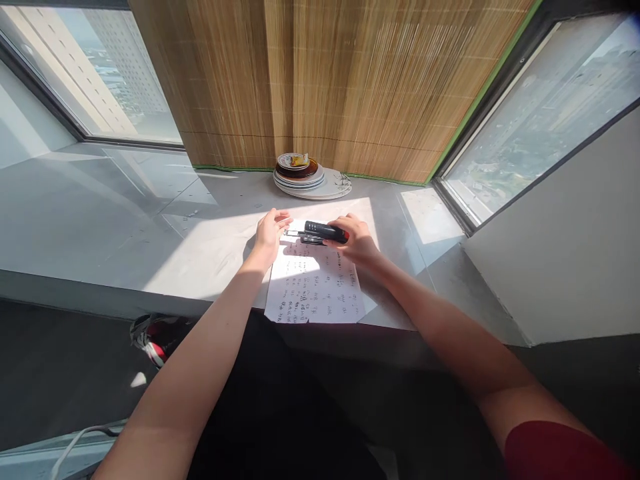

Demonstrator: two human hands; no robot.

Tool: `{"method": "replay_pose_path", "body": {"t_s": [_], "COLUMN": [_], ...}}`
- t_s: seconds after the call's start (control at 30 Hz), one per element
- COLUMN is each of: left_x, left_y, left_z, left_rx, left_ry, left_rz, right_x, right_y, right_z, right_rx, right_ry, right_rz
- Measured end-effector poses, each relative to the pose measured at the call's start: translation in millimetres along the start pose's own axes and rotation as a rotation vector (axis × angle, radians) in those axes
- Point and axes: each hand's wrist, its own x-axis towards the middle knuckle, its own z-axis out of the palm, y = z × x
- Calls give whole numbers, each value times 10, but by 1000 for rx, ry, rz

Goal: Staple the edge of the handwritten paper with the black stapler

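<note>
Sheets of paper with handwriting (320, 287) lie on the pale ledge, their near edge at the ledge's front. A black stapler (320, 233) with some red at its rear is over the top part of the paper, its jaws pointing left. My right hand (356, 239) is wrapped round the stapler's rear end. My left hand (271, 233) is at the paper's upper left corner, beside the stapler's front, with its fingers apart and reaching to the right. Whether its fingertips touch the paper is too small to tell.
Behind the paper, a stack of plates (300, 177) with a small yellow packet (300, 160) on top stands on the ledge (210, 247). A bamboo blind (330, 87) hangs behind it, between two windows. A dark bag or shoe with red (157, 340) is on the floor at left.
</note>
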Motion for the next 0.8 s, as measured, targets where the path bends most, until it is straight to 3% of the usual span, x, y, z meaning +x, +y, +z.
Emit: {"method": "replay_pose_path", "body": {"t_s": [0.1,0.17,0.27,0.37,0.5,0.7,0.8], "left_x": [-107,-206,-344,-413,-398,-374,-383], "left_y": [62,105,130,101,53,74,98], "left_z": [97,198,358,450,420,351,363], "left_rx": [-68,-175,-322,-426,-495,-371,-360], "left_ry": [-4,-54,-127,-137,-112,-82,-54], "left_rz": [32,-38,-219,-290,-194,-31,-75], "right_x": [-46,-65,-102,-156,-191,-202,-198], "right_y": [-91,-129,-126,-98,-94,-120,-132], "right_z": [-42,-50,-42,-55,-105,-115,-86], "right_rx": [-41,-115,-208,-264,-313,-269,-248], "right_ry": [124,154,126,89,50,-84,40], "right_rz": [-30,-70,-156,-227,-277,-275,-218]}}
